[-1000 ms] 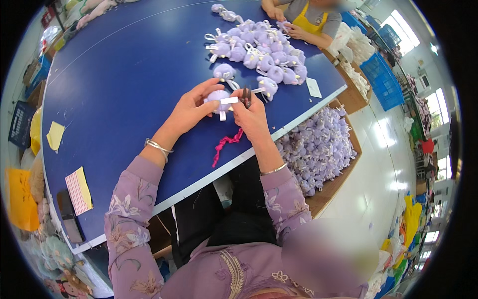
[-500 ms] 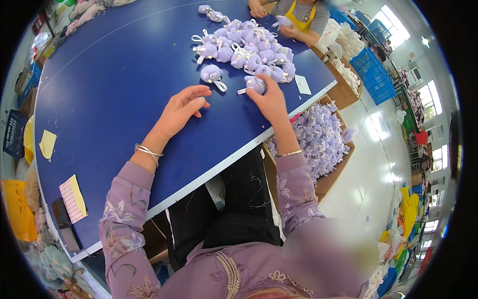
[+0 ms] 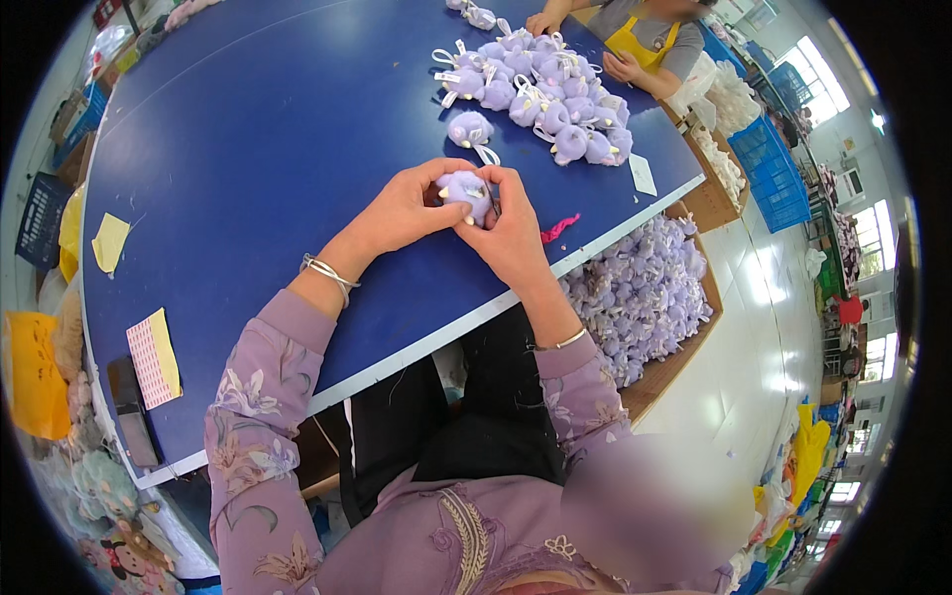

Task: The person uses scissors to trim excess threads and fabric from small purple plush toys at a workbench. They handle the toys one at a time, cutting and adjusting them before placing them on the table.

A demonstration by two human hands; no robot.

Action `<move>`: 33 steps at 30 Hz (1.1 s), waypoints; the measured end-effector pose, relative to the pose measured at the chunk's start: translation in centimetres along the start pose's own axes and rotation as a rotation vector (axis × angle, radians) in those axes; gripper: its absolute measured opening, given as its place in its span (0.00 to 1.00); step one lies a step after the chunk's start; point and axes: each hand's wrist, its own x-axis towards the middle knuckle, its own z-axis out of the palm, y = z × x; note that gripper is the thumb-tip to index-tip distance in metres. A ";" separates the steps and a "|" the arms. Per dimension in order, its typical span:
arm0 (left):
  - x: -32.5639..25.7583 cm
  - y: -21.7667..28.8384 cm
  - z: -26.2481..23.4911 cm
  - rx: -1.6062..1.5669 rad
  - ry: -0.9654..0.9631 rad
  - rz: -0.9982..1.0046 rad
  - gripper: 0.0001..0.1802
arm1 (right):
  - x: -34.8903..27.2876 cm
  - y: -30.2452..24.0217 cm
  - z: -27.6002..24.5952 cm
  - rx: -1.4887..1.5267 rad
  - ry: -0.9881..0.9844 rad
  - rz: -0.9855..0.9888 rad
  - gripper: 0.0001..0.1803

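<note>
Both of my hands hold one small purple plush toy just above the blue table. My left hand grips it from the left and my right hand from the right, fingertips pressed on its top. A single purple plush toy with a white tag lies on the table just beyond my hands. Farther back a pile of several like toys with white ribbons is spread out. A pink scrap of thread lies next to my right hand.
A box full of purple plush toys stands below the table's right edge. Another person in a yellow apron works at the far side. A white card, yellow notes and a striped pad lie on the table.
My right hand fetched a purple toy from near the pile and brought it back. My left hand, flat on the table half a second ago, now grips the toy too.
</note>
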 end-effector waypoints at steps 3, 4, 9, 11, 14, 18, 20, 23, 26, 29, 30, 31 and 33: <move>-0.1 -0.1 -0.4 0.024 0.047 0.021 0.26 | -0.3 -1.6 -0.9 0.064 -0.028 -0.004 0.25; 0.0 -0.1 -0.3 0.043 0.059 0.039 0.25 | -0.4 -1.3 -1.1 0.067 0.012 -0.009 0.23; 0.0 0.4 0.0 0.038 0.045 0.012 0.25 | -0.4 -0.7 -0.9 0.050 0.105 -0.065 0.08; -0.2 0.8 0.1 0.048 0.036 -0.009 0.25 | -0.2 -0.2 -0.8 0.052 0.091 -0.098 0.07; -0.3 0.3 -0.1 0.017 0.016 0.008 0.26 | -0.2 -0.8 -1.8 0.274 0.081 0.142 0.09; 0.0 0.5 0.2 0.018 0.043 0.015 0.27 | -0.2 1.2 -6.4 1.138 0.067 0.117 0.13; 0.0 0.6 -0.2 0.020 0.057 0.012 0.28 | 0.1 2.0 -6.9 0.578 0.120 0.254 0.08; 0.0 0.4 -0.3 0.023 0.065 -0.003 0.28 | -0.1 0.8 -5.5 0.215 0.111 0.316 0.12; 0.0 0.3 -0.3 -0.005 0.052 0.001 0.28 | -0.1 0.5 -2.9 0.245 0.039 0.204 0.13; -0.1 0.2 -0.2 0.032 -0.005 0.016 0.26 | 0.1 1.2 -0.9 0.184 0.025 0.163 0.13; 0.0 0.2 -0.1 0.031 -0.011 0.023 0.26 | 0.3 1.5 -0.8 0.169 0.022 0.183 0.12; 0.0 0.1 -0.1 0.031 -0.008 0.026 0.25 | 0.3 1.3 -0.9 0.174 0.007 0.189 0.11; 0.0 0.1 -0.3 0.039 -0.002 0.019 0.25 | 0.5 0.3 -1.3 0.183 -0.023 0.203 0.10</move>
